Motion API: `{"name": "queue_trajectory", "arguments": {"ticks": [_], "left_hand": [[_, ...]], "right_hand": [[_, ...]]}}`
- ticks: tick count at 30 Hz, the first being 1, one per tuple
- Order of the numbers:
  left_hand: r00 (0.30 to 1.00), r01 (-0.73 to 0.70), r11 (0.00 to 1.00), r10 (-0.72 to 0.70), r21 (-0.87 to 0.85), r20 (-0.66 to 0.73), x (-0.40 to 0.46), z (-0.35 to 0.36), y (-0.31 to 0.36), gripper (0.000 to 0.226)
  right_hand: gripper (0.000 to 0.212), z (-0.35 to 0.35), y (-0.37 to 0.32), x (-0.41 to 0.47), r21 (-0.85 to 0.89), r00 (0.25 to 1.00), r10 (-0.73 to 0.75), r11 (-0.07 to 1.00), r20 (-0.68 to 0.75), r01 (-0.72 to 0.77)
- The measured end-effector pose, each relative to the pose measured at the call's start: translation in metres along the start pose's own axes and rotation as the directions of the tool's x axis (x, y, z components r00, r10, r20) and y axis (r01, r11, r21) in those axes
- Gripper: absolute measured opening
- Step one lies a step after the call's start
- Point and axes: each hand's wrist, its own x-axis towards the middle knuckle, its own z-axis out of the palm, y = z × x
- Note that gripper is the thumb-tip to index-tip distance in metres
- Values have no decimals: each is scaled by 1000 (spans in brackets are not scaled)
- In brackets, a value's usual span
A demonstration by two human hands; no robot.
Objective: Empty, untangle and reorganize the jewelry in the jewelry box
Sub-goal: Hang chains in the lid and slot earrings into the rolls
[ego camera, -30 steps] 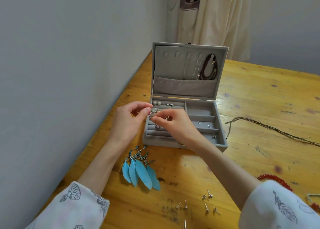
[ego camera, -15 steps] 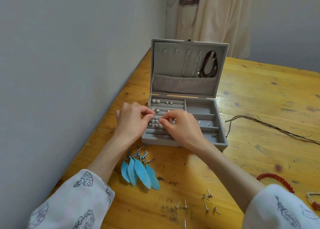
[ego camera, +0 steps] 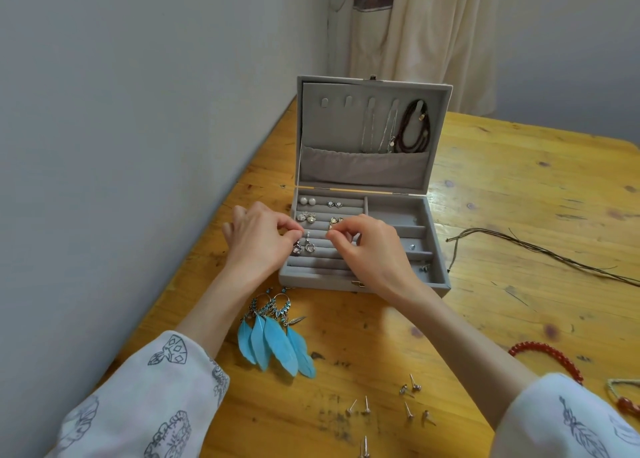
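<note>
Grey jewelry box (ego camera: pixel 437 277) open; stud pairs seated in its rolls. Left hand (ego camera: pixel 258 241) pinches dangling earrings (ego camera: pixel 304 245); right hand (ego camera: pixel 372 250) pinched, contents indiscernible. Feather earrings (ego camera: pixel 275 340) at box's 7 o'clock on wooden table (ego camera: pixel 519 198).
</note>
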Motion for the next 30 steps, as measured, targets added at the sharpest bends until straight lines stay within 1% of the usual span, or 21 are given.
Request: {"name": "queue_trajectory", "arguments": {"ticks": [2, 5, 7, 10, 12, 14, 17, 19, 22, 24, 27, 29, 30], "left_hand": [[1000, 0, 1000, 0, 26, -11, 0, 1, 1, 15], [999, 37, 999, -37, 36, -14, 2, 2, 1, 13], [998, 46, 997, -44, 54, -42, 1, 4, 2, 12], [993, -19, 996, 30, 91, -117, -7, 6, 6, 16], [991, -56, 996, 64, 67, -117, -16, 6, 5, 23], [992, -62, 998, 64, 20, -109, -26, 4, 3, 28], [983, -105, 994, 106, 14, -148, -49, -2, 6, 33], [974, -153, 988, 148, -16, -171, -70, -5, 13, 32], [961, -234, 965, 211, -118, -180, -107, -2, 25, 26], [957, -278, 937, 253, -209, -140, -129, 2, 34, 22], [931, -330, 894, 361, -303, 50, -154, 13, 47, 19], [910, -317, 894, 381, -317, 164, -164, 21, 52, 17], [908, -300, 900, 371, -316, 194, -167, 23, 54, 17]], "right_hand": [[16, -1, 0, -2, 0, 1000, -7, 1000, 1, 7], [16, -4, 0, -6, 3, 1000, -20, 1000, -11, 20], [16, -8, -2, -12, 11, 1000, -27, 1000, -12, 27], [16, -22, -6, -29, 41, 1000, -15, 999, -5, 15], [16, -32, -4, -48, 84, 1000, -1, 997, -6, 1], [15, -41, 1, -70, 122, 1000, 26, 992, 11, -27], [13, -52, 12, -104, 103, 995, 86, 991, 47, -90], [13, -57, 22, -125, 60, 990, 124, 990, 60, -128], [12, -61, 32, -151, 42, 985, 166, 985, 53, -168], [12, -60, 36, -160, 29, 987, 157, 987, 31, -157], [12, -57, 36, -166, 16, 992, 125, 992, 34, -126], [10, -54, 37, -168, -10, 994, 102, 995, 25, -102], [9, -53, 37, -169, -25, 996, 88, 996, 14, -88]]}}
